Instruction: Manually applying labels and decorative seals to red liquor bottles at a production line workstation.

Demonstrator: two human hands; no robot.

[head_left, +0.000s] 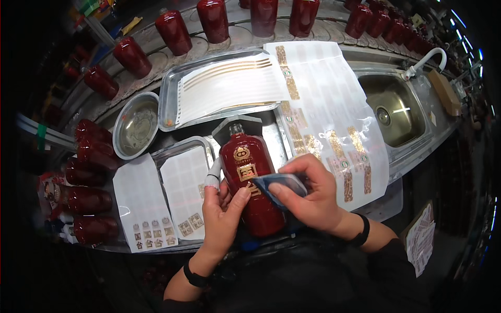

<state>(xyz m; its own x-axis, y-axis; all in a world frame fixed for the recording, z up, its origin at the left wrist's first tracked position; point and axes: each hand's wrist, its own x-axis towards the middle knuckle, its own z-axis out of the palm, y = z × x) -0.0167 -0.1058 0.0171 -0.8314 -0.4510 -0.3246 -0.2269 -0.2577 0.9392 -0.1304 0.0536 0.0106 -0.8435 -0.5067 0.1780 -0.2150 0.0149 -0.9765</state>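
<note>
As we look down, our left hand (222,211) wraps the lower side of a glossy dark red ceramic bottle (252,180) with gold emblems, thumb pressed on its front, one fingertip taped white. Our right hand (308,195) is closed on a folded blue cloth (279,183) and presses it against the bottle's right flank. That bottle lies tilted on the steel table (271,130), base toward us, its neck resting on a dark grey block (237,125).

Just left of the bottle, we see a small steel tray (180,148) holding a white sheet of square gold stickers (183,193), and beside it a second white sticker sheet (143,208). To the right lies a large clear sheet of gold strip labels (334,120).

Farther off stand a round steel bowl (135,125) and a large steel tray (172,94) with long gold stripe labels (227,83). A steel sink (394,107) sits far right. Rows of dark red bottles (172,31) line the back and left edges.
</note>
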